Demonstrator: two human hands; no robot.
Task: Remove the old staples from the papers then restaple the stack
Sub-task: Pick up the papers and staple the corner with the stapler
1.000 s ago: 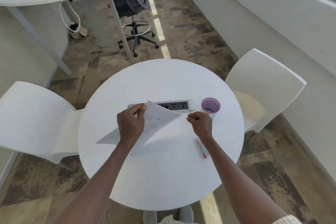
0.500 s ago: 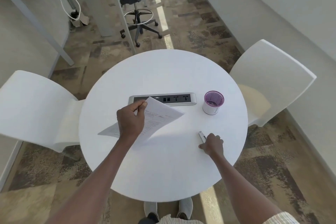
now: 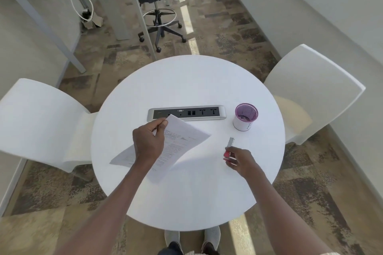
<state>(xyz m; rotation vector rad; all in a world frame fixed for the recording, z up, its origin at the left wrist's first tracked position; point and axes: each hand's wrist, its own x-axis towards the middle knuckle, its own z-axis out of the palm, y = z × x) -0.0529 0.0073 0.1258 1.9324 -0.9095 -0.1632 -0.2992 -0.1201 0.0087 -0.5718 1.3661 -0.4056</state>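
A stack of printed papers [image 3: 176, 147] is held just above the middle of a round white table [image 3: 186, 198], its far corner pinched between the thumb and fingers of the person's left hand [image 3: 148, 143] while the near sheets sag toward the tabletop. That pinched corner sits in front of the power strip [image 3: 186, 112] set into the table's centre. Toward the right edge, the right hand [image 3: 241, 161] closes its fingers around the red end of a small red-and-silver stapling tool [image 3: 229, 148], whose silver tip points away toward a purple-lined cup [image 3: 245, 117] standing near the far right edge. Whether the tool is a stapler or a staple remover cannot be told at this size, and no staple is visible in the papers.

The step in hand appears to be bringing the tool to the papers. It would go best with the stack squared and laid flat on the table, the left fingers pressing beside the corner rather than over it, and the tool's mouth brought in level so the sheets neither tear nor slip out of line.
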